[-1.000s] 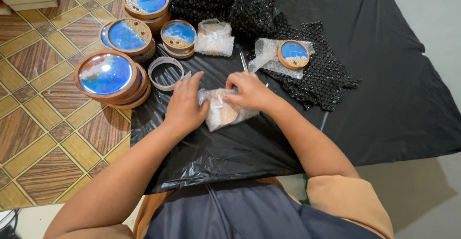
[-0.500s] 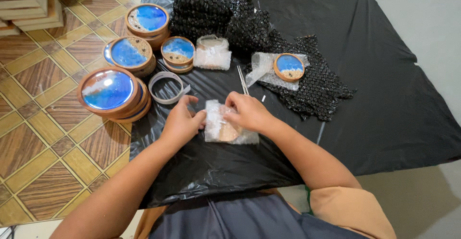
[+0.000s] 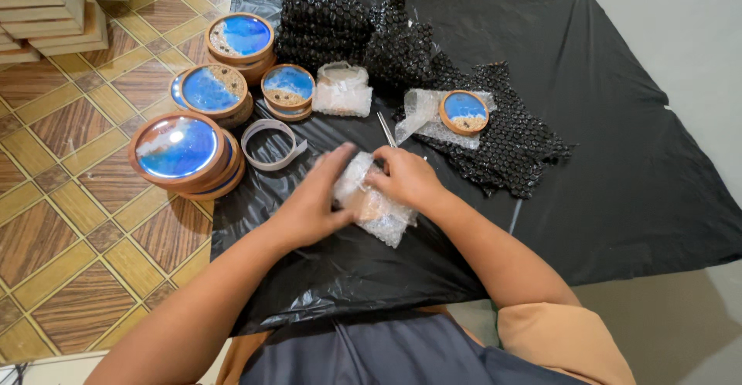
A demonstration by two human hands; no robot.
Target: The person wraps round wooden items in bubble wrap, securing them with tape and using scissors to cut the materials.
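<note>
- Both hands were on a small bubble-wrapped bundle (image 3: 369, 202) near the middle of the frame, sitting on the black sheet (image 3: 618, 161).
- Left hand (image 3: 317, 199) was curled round the bundle's left side, fingers bent over the top, so it was closed on it.
- Right hand (image 3: 406, 178) pinched the wrap from the upper right, fingers tucked in against it. Something tan showed through the wrap, couldn't make out what exactly.
- Just above the left hand lay a tape ring (image 3: 272, 144), flat on the sheet, not touching the hand.
- Scissors (image 3: 386, 130) lay just above the right hand, partly hidden.
- Left of frame: a big stack (image 3: 179, 153) of round wooden coasters with blue tops, at the sheet's edge. Three more stacks ran up from it: mid stack (image 3: 210, 91), top stack (image 3: 239, 39), small stack (image 3: 288, 90).
- One wrapped parcel (image 3: 342, 90) sat right beside the small stack.
- Right of centre, a single coaster (image 3: 464, 112) rested on a clear wrap scrap (image 3: 421, 118), over black bubble wrap (image 3: 510, 141).
- More of the black wrap was heaped at the top, call it the heap (image 3: 332, 14).
- Wooden boards (image 3: 46, 6) were piled in the upper left on the tiled floor (image 3: 69, 223).
</note>
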